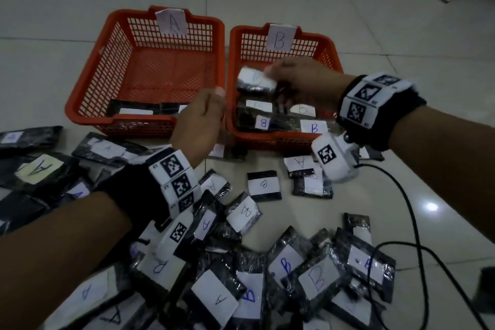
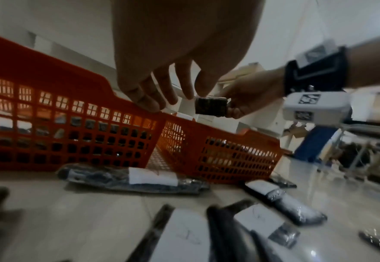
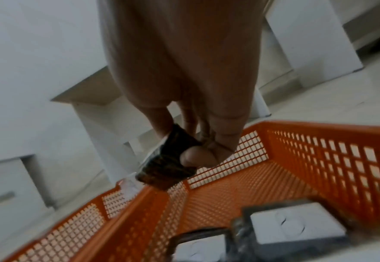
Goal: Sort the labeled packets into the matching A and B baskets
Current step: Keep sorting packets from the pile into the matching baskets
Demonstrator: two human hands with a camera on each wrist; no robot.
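While my right thumb and fingertips (image 3: pixel 198 157) pinch it by one end, the held packet (image 1: pixel 255 80) hangs above the near half of the B basket (image 1: pixel 329 48), a small dark bundle wrapped in shiny clear film with a white label on its upper face; the letter on that label is smeared by motion and I cannot read it, and from my wrists only its dark underside shows (image 2: pixel 210 107). My right hand (image 1: pixel 302 75) covers the packet's right end in the head view. My left hand (image 1: pixel 199 120) holds nothing, its fingers (image 2: pixel 144 99) loosely curved and a little apart, hovering over the gap between the two orange baskets. Below my right hand, packets lettered B (image 1: pixel 314 127) lie on the B basket's floor, partly overlapping, one label half hidden. Inside the A basket (image 1: pixel 88 83) a couple of dark packets (image 1: pixel 134 111) sit against the near wall, their labels cut off by the rim and my left hand. Around my forearms the floor (image 1: pixel 388 35) carries a loose pile of packets (image 1: pixel 267 276) marked A or B, several upside down, some labels too blurred to make out, and a black cable (image 1: pixel 412 222) curves past on the right
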